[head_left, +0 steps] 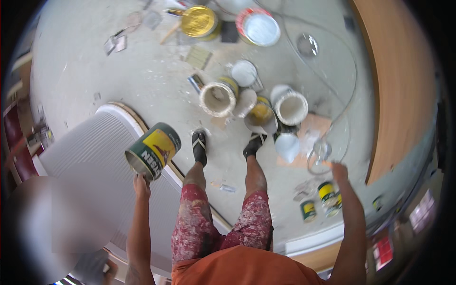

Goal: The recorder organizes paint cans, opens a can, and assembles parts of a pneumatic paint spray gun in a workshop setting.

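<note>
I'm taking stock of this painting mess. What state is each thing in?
Green-and-yellow can: tilted, in left hand
Orange handle: apparently in right hand, blurred
Left white-rimmed bucket: open, smeared
Right white-rimmed bucket: open
Gold-topped can: lidded or open, cannot tell
Shorts: stained
Flip-flops: worn

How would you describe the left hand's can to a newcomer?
Find the big ribbed grey panel at left. In front of its right edge, the left hand holds a tilted green can with a yellow patch. Unlike the similar cans lower right, it is off the floor.
</note>
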Demonstrator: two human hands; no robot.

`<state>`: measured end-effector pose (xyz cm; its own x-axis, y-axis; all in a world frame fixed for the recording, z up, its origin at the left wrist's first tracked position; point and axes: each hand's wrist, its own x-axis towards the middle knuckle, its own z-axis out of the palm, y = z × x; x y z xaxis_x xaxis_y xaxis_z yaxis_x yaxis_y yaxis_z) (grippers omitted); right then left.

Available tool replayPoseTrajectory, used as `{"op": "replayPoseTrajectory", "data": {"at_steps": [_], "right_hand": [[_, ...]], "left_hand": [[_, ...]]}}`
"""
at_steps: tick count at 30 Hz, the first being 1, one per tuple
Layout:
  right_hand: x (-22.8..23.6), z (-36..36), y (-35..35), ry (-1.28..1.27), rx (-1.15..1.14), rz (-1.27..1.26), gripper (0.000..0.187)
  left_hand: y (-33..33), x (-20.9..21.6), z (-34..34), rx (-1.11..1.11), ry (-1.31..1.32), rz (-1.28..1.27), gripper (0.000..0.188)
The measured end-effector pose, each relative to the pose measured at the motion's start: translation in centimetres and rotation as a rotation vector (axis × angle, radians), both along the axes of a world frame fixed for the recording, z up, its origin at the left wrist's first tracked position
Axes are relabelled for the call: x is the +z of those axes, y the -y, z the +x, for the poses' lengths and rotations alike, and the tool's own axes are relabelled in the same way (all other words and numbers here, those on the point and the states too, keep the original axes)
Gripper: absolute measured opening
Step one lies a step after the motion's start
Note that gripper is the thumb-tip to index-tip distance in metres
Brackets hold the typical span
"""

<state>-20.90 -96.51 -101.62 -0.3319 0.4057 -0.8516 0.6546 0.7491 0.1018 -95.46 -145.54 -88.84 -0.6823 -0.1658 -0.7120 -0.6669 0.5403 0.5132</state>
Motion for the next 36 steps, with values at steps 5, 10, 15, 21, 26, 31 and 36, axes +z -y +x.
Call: {"op": "replayPoseTrajectory", "data": {"at_steps": [5, 10, 15, 21, 26, 31, 36], "right_hand": [[15.9, -9.0, -0.5, 0.01, -0.202, -0.102, 0.021], [24.8, -30.1, -1.5, -0.094, -0.241, -0.313, 0.031], [23.9, -57.1, 0.3, -0.212, -0.26, -0.263, 0.037], [23.3, -92.0, 2.1, -0.528, -0.241, -0.337, 0.035], [25.3, -118.6, 0.8, -0.763, -0.105, -0.489, 0.033], [28.6, -134.9, -3.1, -0.689, -0.006, -0.559, 0.031], [28.3, -146.6, -3.0, -0.753, -0.068, -0.675, 0.03]], "left_hand": [[-5.7, 0.3, -8.7, -0.011, -0.086, 0.093, 0.035], [-10.1, -1.6, -21.9, 0.119, -0.173, 0.096, 0.038], [-13.7, -6.7, -32.3, 0.151, -0.22, -0.087, 0.049], [-18.1, -2.6, -39.4, 0.568, 0.02, 0.066, 0.048], [-13.6, -1.3, -48.3, 0.714, 0.171, 0.135, 0.037], [-12.7, 2.0, -55.2, 0.729, 0.204, 0.155, 0.035], [-10.9, 1.5, -62.7, 0.955, -0.022, -0.056, 0.028]]}}
